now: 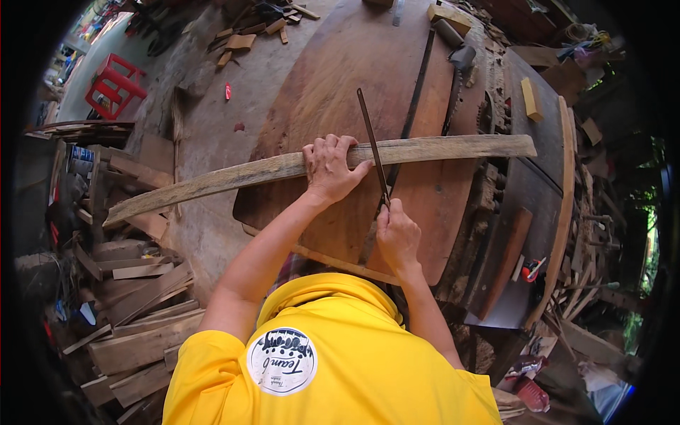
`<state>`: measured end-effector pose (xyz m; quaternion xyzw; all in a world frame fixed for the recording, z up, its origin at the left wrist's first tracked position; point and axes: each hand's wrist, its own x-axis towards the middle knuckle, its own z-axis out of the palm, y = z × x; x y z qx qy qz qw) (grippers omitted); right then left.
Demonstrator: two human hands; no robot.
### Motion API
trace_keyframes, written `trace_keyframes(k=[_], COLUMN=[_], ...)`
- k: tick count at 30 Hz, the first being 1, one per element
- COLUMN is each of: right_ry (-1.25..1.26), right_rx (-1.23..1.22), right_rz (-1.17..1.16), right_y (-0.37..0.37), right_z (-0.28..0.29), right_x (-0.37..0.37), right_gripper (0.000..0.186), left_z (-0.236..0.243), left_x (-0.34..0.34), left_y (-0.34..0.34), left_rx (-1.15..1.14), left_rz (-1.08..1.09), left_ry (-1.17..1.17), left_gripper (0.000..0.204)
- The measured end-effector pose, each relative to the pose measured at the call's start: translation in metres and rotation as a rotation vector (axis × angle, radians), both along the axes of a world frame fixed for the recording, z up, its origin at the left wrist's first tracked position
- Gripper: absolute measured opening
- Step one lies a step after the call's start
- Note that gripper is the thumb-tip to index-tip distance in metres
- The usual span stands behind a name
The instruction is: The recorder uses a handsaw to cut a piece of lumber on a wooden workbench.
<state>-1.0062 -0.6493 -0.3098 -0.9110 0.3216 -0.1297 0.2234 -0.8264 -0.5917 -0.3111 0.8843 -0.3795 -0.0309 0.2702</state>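
A long, narrow, weathered wooden strip lies across the brown wooden tabletop, its left end reaching out past the table's edge. My left hand grips the strip near its middle, fingers curled over the far edge and thumb pointing right. Just right of that thumb, a thin dark blade-like tool crosses the strip at a steep angle. My right hand is closed around the tool's near end, on the near side of the strip. Its exact kind I cannot make out, and the fist hides its grip.
A hammer rests toward the table's far right. A small light wood block and a reddish tape measure lie on a surface further right. Stacked scrap boards fill the left side; a red plastic stool stands far left.
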Motion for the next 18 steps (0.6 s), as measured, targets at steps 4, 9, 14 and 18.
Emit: trace_keyframes(k=[4,9,14,18], right_ry=[0.041,0.091,0.111,0.163], right_rx=[-0.055,-0.089,-0.112,-0.089], right_rz=[-0.018,-0.031,-0.055,-0.087], right_y=[0.001,0.004,0.009,0.015], right_z=[-0.003,-0.006,-0.005,-0.006], right_x=[0.006,0.01,0.014,0.017], right_gripper=[0.016,0.017,0.017,0.017], left_z=[-0.003,-0.007,-0.006,-0.005], left_x=[-0.001,0.0,-0.001,-0.001], left_y=[0.002,0.003,0.002,0.001], left_rx=[-0.032,-0.072,-0.08,-0.046], left_rz=[0.0,0.015,0.026,0.033], left_ry=[-0.053,-0.066,-0.047,-0.045], left_gripper=[0.048,0.045,0.044,0.044])
